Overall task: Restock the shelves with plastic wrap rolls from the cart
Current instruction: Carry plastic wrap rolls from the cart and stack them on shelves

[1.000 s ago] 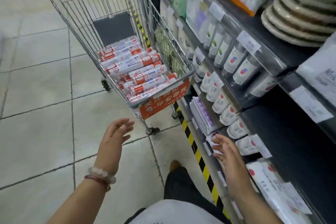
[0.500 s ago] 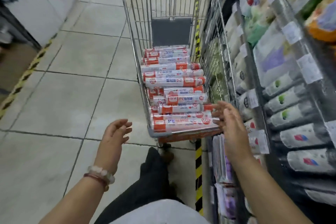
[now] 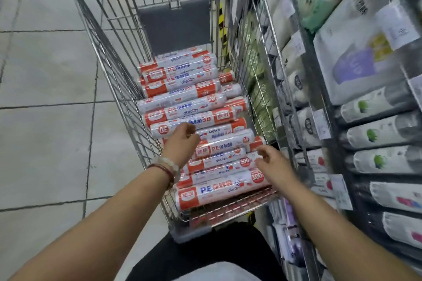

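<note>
Over a wire shopping cart [image 3: 118,70] parked beside store shelves [image 3: 319,89], two bare forearms are reaching forward and down. Inside the cart, plastic wrap rolls [image 3: 194,107], white with orange-red ends and blue print, are lying crosswise in a loose pile that is filling the basket from the near end up to a grey panel at the far end.

The left hand [image 3: 182,141], wearing bead bracelets at the wrist, is hovering over the middle rolls with fingers curled downward; whether it is touching a roll cannot be told from this angle. The right hand [image 3: 271,162] is hanging just above the right ends of the nearest rolls, fingers loosely spread and gripping nothing. The two hands are apart, one toward each side of the pile.

This appears to be the pick-up step: no roll is lifted yet. The next move is likely calling for closing the fingers around one or more rolls, lifting them over the cart's rim, and turning right toward the shelves, where similar rolls are lying in rows behind price tags.
</note>
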